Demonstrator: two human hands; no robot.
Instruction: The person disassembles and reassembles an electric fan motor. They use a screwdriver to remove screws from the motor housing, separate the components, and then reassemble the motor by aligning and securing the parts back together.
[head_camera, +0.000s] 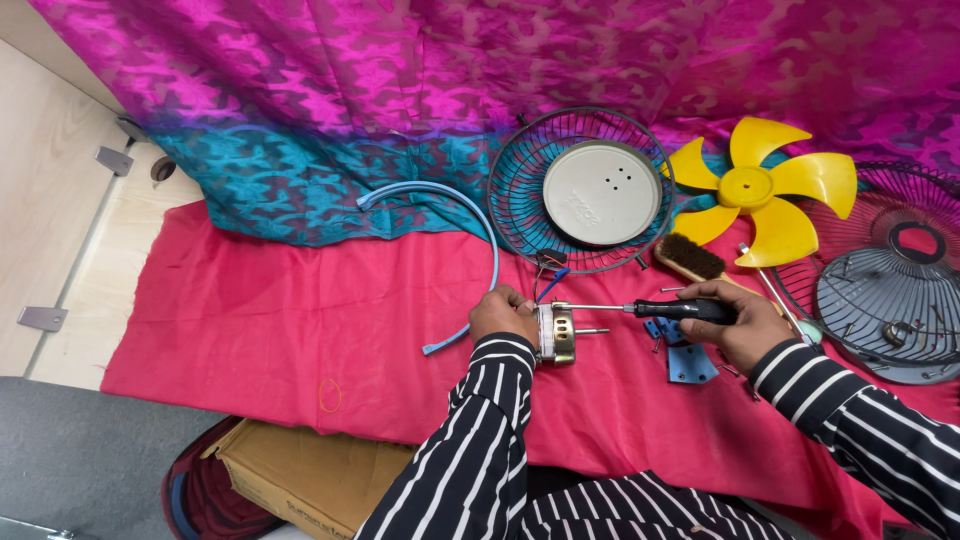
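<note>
Now, left hand (503, 312) curled around a small fan motor (556, 333), right hand (738, 322) fisted on a black-handled screwdriver (640, 309) lying level, tip at the motor, red cloth (280, 330) beneath.

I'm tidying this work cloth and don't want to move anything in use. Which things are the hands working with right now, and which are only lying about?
In use:
- small fan motor, held by the left hand
- screwdriver, gripped by the right hand, tip at the motor

Lying about:
- yellow fan blade
- front grille
- rear grille
- brush
- blue ring strip
- blue bracket
- cardboard box
</note>
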